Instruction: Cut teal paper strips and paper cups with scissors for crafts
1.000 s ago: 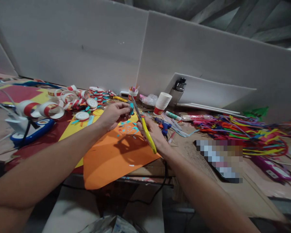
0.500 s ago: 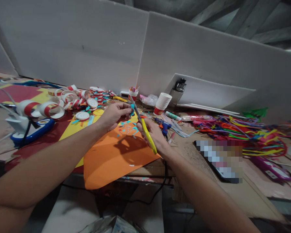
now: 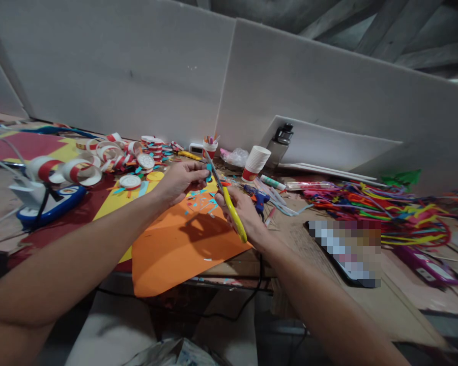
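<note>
Between the thumb and fingers of my left hand (image 3: pixel 185 180) is a small piece of blue paper (image 3: pixel 208 173). My right hand (image 3: pixel 240 206) grips yellow-handled scissors (image 3: pixel 232 211), their blades pointing up and away, right beside the blue paper. Whether the blades touch the paper I cannot tell. Both hands are above a sheet of orange paper (image 3: pixel 168 254), on which small blue paper scraps (image 3: pixel 204 201) lie scattered. Under my left forearm a yellow sheet (image 3: pixel 110 213) shows.
Curled paper-cup strips (image 3: pixel 86 173) and white discs (image 3: pixel 130 182) lie at left, near a blue power strip (image 3: pixel 53 206). Behind my right hand are stacked paper cups (image 3: pixel 255 162) and a blue glue gun (image 3: pixel 260 201). A phone (image 3: pixel 339 254) and pipe cleaners (image 3: pixel 397 208) lie at right.
My left hand and the blue paper have shifted very slightly, the paper now looking more upright beside the blades. The right hand and scissors stay nearly in place.
</note>
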Available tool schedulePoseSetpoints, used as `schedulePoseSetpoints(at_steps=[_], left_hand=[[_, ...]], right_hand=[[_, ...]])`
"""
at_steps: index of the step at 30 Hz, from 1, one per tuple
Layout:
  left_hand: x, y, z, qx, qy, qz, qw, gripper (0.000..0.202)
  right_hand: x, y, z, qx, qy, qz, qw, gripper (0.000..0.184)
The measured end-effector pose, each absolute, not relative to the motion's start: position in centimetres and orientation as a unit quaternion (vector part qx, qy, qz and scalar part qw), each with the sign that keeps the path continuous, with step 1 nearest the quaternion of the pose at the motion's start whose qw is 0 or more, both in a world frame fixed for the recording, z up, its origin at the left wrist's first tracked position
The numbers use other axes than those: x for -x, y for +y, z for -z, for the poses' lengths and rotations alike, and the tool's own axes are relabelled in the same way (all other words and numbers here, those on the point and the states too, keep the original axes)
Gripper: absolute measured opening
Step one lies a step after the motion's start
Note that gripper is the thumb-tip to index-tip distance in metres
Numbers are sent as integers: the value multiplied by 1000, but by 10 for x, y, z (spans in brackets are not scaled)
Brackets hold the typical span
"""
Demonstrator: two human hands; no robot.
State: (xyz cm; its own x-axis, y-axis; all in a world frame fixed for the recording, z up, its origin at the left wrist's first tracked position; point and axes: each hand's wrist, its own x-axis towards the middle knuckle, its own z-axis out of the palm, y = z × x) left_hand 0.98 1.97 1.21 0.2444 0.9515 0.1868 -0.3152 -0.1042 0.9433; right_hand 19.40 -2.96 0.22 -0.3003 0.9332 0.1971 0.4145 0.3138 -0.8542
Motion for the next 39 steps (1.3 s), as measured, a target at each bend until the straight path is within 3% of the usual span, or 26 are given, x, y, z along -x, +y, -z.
schedulePoseSetpoints(at_steps=[5, 13, 21, 25, 31, 39], left_hand=[[-12, 16, -13, -547, 336, -536, 548, 25], [-23, 5, -8, -720, 411, -501, 249, 13], [-31, -1, 1, -778, 379, -462, 195, 16], [-31, 0, 1, -777, 365, -457, 232, 16], [-28, 6, 0, -670, 365, -437, 476, 21], [-23, 11, -4, -533, 329, -474, 619, 11]], right_hand=[[-193, -26, 2, 467, -693, -368, 408, 41], [-183, -21, -4, 414, -614, -380, 554, 57], [-182, -22, -4, 415, -624, -373, 547, 50], [-185, -20, -4, 428, -626, -357, 545, 48], [-191, -14, 2, 419, -628, -362, 547, 45], [-191, -20, 2, 428, -641, -374, 516, 49]])
